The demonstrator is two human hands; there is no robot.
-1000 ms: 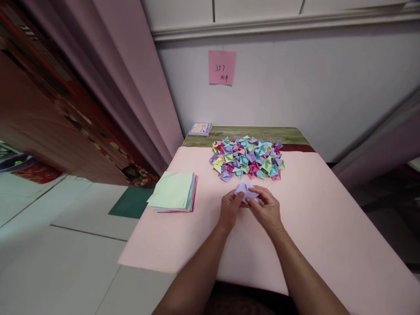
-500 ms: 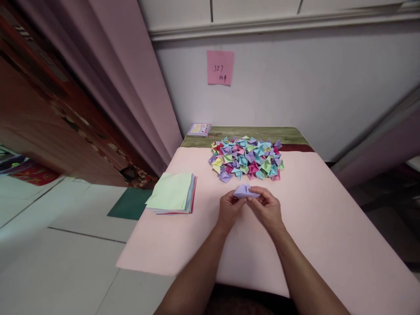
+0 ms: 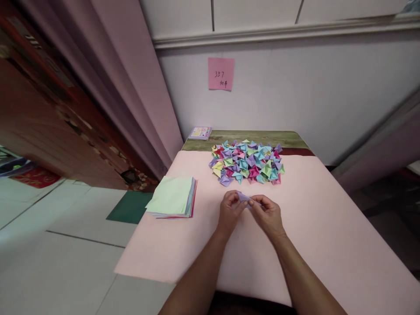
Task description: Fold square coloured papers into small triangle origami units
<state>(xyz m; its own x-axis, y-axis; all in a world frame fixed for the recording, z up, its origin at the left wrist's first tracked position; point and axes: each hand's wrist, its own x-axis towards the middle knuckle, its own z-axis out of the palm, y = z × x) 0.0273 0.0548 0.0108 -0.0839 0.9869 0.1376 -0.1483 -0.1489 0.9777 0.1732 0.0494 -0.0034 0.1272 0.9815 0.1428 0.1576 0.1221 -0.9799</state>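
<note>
Purple paper [image 3: 243, 197], folded small, is over the pink table [image 3: 328, 245], with the pile of folded shapes [image 3: 251, 162] at its 12 o'clock and the stack of sheets [image 3: 172, 195] at its 9 o'clock. The left hand [image 3: 229, 213], at 8 o'clock, and the right hand [image 3: 269, 215], at 4 o'clock, are both nearly closed, thumb tips almost meeting, pinching it between them.

Left hand [image 3: 229, 211] and right hand [image 3: 269, 215] close together, fingers [image 3: 266, 202] curled, thumbs [image 3: 242, 207] nearly meeting, bare forearms [image 3: 201, 267] slanting inward
</note>
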